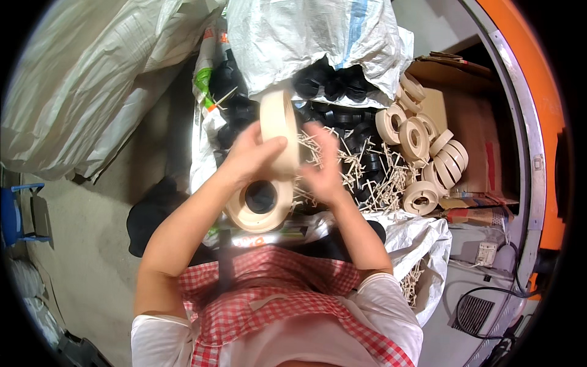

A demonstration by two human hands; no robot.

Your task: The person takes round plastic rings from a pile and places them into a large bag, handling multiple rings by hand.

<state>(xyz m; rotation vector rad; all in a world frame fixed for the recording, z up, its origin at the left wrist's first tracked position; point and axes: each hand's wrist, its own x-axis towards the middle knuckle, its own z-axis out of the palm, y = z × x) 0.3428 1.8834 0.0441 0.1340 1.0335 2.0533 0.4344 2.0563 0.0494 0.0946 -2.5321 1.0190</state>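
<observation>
My left hand [252, 153] grips a beige plastic ring [278, 119], held on edge with the thumb on its side. Close to the right side of that ring is my right hand [324, 165]; its fingers are blurred, and whether it touches the ring I cannot tell. Below them lies a second beige ring [263, 223], its wide hole facing up. Thin, pale plastic pins [385, 189] are scattered in a heap to the right of my hands. Black plastic parts [342, 117] lie around and beneath the pins.
More beige rings [416, 137] are piled by an open cardboard box [471, 140] on the right. A white woven sack [306, 37] with black parts at its mouth lies ahead. A large pale sack [92, 79] stands left. Near my right elbow, a white bag [431, 244] holds more pins.
</observation>
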